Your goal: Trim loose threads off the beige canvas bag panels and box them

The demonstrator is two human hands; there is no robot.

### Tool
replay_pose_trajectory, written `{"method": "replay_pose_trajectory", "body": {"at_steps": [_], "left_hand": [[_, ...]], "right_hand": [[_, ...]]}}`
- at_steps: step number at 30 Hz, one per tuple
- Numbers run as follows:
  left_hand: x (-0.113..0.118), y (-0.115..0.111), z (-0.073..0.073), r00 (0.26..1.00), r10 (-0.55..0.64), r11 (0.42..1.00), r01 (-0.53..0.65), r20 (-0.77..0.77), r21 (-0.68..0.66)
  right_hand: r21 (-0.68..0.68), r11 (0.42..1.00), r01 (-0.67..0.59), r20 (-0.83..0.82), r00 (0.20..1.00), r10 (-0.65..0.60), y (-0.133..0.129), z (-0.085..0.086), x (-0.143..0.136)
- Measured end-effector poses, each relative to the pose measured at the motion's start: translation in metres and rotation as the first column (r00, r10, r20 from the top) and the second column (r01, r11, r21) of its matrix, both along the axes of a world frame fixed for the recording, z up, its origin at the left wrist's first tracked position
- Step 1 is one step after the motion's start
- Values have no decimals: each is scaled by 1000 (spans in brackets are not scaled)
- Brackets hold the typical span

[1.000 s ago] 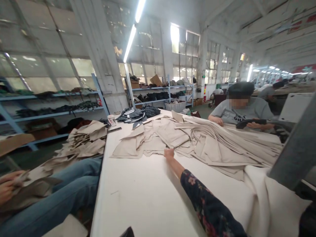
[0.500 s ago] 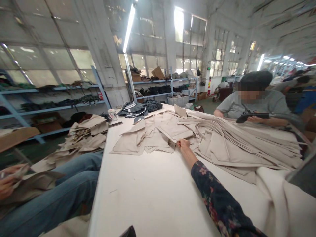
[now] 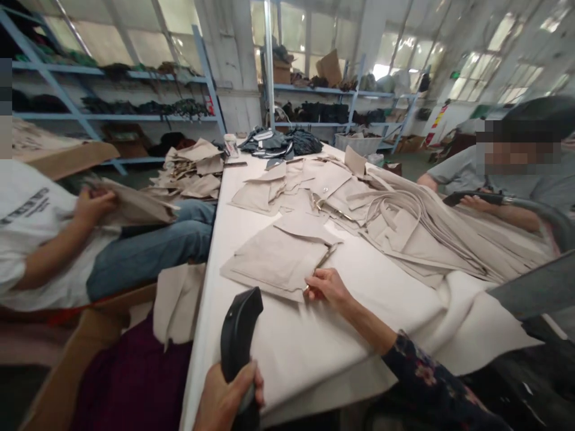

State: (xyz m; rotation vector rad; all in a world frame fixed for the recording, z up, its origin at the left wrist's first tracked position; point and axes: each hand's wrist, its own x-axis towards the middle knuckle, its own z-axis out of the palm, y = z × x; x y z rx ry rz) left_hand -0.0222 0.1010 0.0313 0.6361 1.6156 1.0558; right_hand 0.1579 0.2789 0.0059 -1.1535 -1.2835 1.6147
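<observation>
My left hand (image 3: pixel 227 392) is wrapped around the grip of a black curved handheld tool (image 3: pixel 238 323), held up over the near left part of the table; its exact kind is unclear. My right hand (image 3: pixel 330 287) pinches the near right corner of a beige fabric panel (image 3: pixel 274 251). This panel lies nearly flat on the white table (image 3: pixel 291 365), its upper layer partly folded over. Along its right edge runs a narrow gold metallic strip (image 3: pixel 326 256), which looks like a zipper. Further back is a pile of similar beige pieces (image 3: pixel 332 179).
Long beige strips (image 3: pixel 431 221) lie heaped on the right. Dark folded pieces (image 3: pixel 278 143) and a white cup (image 3: pixel 231 145) stand at the far end. A seated person in a white shirt (image 3: pixel 40 239) handles fabric at left; another person (image 3: pixel 516 161) sits at right.
My right hand has come back towards me with the beige panel, away from the pile. My left hand, holding the black tool, has come into view. The camera has tilted down.
</observation>
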Motion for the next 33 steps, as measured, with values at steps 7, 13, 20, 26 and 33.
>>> {"method": "replay_pose_trajectory", "body": {"at_steps": [7, 13, 20, 26, 33], "left_hand": [[7, -43, 2, 996, -90, 996, 90, -24, -1], [23, -40, 14, 973, -229, 973, 229, -35, -9], [34, -19, 18, 970, -241, 970, 242, 24, -26], [16, -18, 16, 993, -119, 993, 119, 3, -20], [13, -37, 23, 991, -133, 991, 133, -7, -33]], "right_hand": [[61, 987, -149, 94, 985, 143, -36, -5, -19], [184, 966, -181, 124, 979, 160, -49, 1, -15], [267, 951, -156, 131, 983, 125, -57, -1, -9], [271, 953, -137, 125, 986, 107, -53, -5, -10], [252, 956, -152, 88, 987, 133, -52, -4, -6]]}}
